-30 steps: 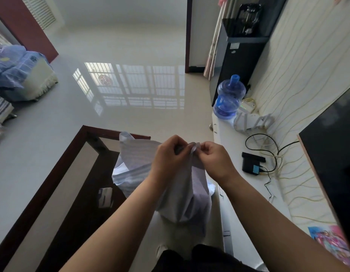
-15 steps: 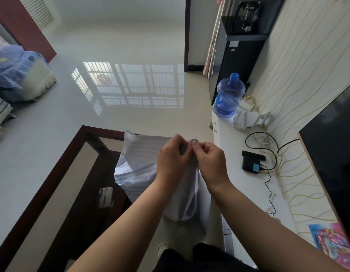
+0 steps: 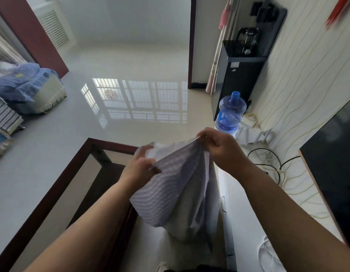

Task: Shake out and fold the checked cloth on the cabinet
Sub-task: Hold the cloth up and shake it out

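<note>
The pale checked cloth (image 3: 176, 189) hangs in the air in front of me, above the floor between the glass table and the white cabinet (image 3: 248, 209). My right hand (image 3: 221, 148) pinches its upper edge at the top right, fingers closed on the fabric. My left hand (image 3: 139, 167) grips the same edge lower and to the left, thumb and fingers around it. The cloth is stretched between the two hands and drapes down in loose folds below them, hiding part of the cabinet's front edge.
A dark-framed glass table (image 3: 76, 185) stands at the left. On the cabinet lie black cables (image 3: 268, 160), a white router (image 3: 252, 136) and a blue water bottle (image 3: 230, 114). A black screen (image 3: 335, 173) leans at the right; a black water dispenser (image 3: 242, 75) stands behind.
My hands, held together at one point of the cloth, have moved apart: the left went down and left, the right up and right. The cloth's top edge now spreads between them.
</note>
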Available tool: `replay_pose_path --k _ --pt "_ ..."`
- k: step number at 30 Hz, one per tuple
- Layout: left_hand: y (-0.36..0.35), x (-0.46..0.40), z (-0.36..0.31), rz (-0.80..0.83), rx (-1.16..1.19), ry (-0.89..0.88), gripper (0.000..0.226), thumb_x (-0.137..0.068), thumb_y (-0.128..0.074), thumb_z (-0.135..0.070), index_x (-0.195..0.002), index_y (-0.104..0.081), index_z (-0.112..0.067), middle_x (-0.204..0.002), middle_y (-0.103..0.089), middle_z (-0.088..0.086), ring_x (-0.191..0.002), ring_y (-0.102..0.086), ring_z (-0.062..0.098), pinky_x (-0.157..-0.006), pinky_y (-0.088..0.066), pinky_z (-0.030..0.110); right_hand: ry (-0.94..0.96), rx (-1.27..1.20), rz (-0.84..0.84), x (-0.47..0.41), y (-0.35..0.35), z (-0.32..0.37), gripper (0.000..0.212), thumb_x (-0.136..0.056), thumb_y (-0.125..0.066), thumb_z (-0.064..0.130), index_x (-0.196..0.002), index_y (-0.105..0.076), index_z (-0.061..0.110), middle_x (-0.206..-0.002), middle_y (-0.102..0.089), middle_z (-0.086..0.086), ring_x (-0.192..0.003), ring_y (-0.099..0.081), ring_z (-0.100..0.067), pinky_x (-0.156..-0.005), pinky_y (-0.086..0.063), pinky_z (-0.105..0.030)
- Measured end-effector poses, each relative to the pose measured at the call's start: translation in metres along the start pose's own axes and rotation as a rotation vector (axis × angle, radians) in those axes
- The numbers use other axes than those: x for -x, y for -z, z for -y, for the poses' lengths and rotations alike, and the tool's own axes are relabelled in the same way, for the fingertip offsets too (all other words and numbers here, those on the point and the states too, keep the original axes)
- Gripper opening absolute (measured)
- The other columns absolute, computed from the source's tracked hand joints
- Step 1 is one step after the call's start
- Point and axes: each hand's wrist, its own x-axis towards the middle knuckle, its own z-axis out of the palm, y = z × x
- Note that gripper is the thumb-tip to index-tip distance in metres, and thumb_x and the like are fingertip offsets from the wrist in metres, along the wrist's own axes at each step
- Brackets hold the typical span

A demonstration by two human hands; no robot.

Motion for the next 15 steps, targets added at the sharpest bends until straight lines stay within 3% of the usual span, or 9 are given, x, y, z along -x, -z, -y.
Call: replay_pose_path --k 2,3,5,6,8,10,12,15 --pt "0.016 -0.01 -0.004 -0.015 -0.164 -0.179 0.012 -0.077 -0.07 -0.045 -0.071 -0.067 -0.036 -0.158 0.005 -0.019 -0.142 -0.011 0.017 -0.109 -0.026 0.046 0.049 0.015 0.104 -0.001 0.005 0.007 0.015 -0.092 -0.054 0.009 -0.094 -0.066 0.018 -0.079 -0.061 0.021 -0.079 -0.061 -0.004 -0.079 -0.05 -0.023" --pt "0.024 -0.017 -0.01 0.025 -0.227 -0.255 0.01 -0.078 -0.068 -0.047 -0.074 -0.068 -0.038 -0.156 0.015 -0.023 -0.144 0.0 0.014 -0.112 -0.02 0.049 0.071 0.018 0.149 -0.001 0.006 0.011 0.015 -0.092 -0.054 0.009 -0.093 -0.067 0.018 -0.079 -0.061 0.023 -0.079 -0.061 0.0 -0.079 -0.049 -0.019" --pt "0.036 -0.032 -0.027 0.153 -0.262 -0.368 0.014 -0.078 -0.066 -0.053 -0.083 -0.07 -0.041 -0.155 0.017 -0.025 -0.144 0.011 0.009 -0.113 -0.012 0.045 0.092 0.028 0.227 -0.001 0.005 0.016 0.016 -0.091 -0.055 0.008 -0.093 -0.068 0.016 -0.08 -0.063 0.018 -0.077 -0.06 0.0 -0.078 -0.047 -0.018" --pt "0.038 -0.038 -0.037 0.22 -0.249 -0.402 0.018 -0.077 -0.065 -0.055 -0.087 -0.07 -0.04 -0.157 0.009 -0.024 -0.144 0.01 0.007 -0.112 -0.011 0.04 0.091 0.038 0.255 0.0 0.003 0.018 0.015 -0.09 -0.055 0.007 -0.093 -0.068 0.015 -0.082 -0.065 0.013 -0.078 -0.06 -0.003 -0.079 -0.047 -0.022" --pt "0.037 -0.048 -0.057 0.342 -0.18 -0.441 0.023 -0.076 -0.069 -0.053 -0.091 -0.07 -0.035 -0.152 -0.028 -0.017 -0.137 -0.012 -0.004 -0.109 -0.018 0.033 0.074 0.052 0.286 0.002 0.0 0.017 0.015 -0.091 -0.055 0.008 -0.095 -0.068 0.013 -0.086 -0.067 0.005 -0.083 -0.062 -0.013 -0.079 -0.048 -0.028" --pt "0.035 -0.052 -0.073 0.476 -0.032 -0.433 0.016 -0.074 -0.074 -0.043 -0.085 -0.066 -0.034 -0.115 -0.058 -0.018 -0.104 -0.036 -0.022 -0.096 -0.037 0.026 0.062 0.052 0.274 0.003 0.003 0.013 0.014 -0.091 -0.055 0.009 -0.095 -0.068 0.014 -0.086 -0.067 0.006 -0.083 -0.062 -0.012 -0.079 -0.048 -0.027" --pt "0.034 -0.053 -0.078 0.558 0.075 -0.393 0.013 -0.071 -0.074 -0.042 -0.071 -0.061 -0.045 -0.086 -0.061 -0.022 -0.086 -0.052 -0.01 -0.078 -0.041 0.023 0.045 0.016 0.198 0.006 0.009 0.007 0.015 -0.091 -0.054 0.008 -0.093 -0.067 0.017 -0.081 -0.064 0.015 -0.079 -0.06 0.0 -0.077 -0.046 -0.017" --pt "0.033 -0.056 -0.067 0.534 0.103 -0.343 0.008 -0.071 -0.073 -0.047 -0.071 -0.065 -0.045 -0.082 -0.065 -0.017 -0.088 -0.059 0.008 -0.083 -0.046 0.03 -0.028 -0.064 0.009 0.009 0.02 -0.003 0.017 -0.092 -0.054 0.007 -0.089 -0.065 0.02 -0.076 -0.062 0.02 -0.075 -0.057 0.01 -0.072 -0.042 -0.005"
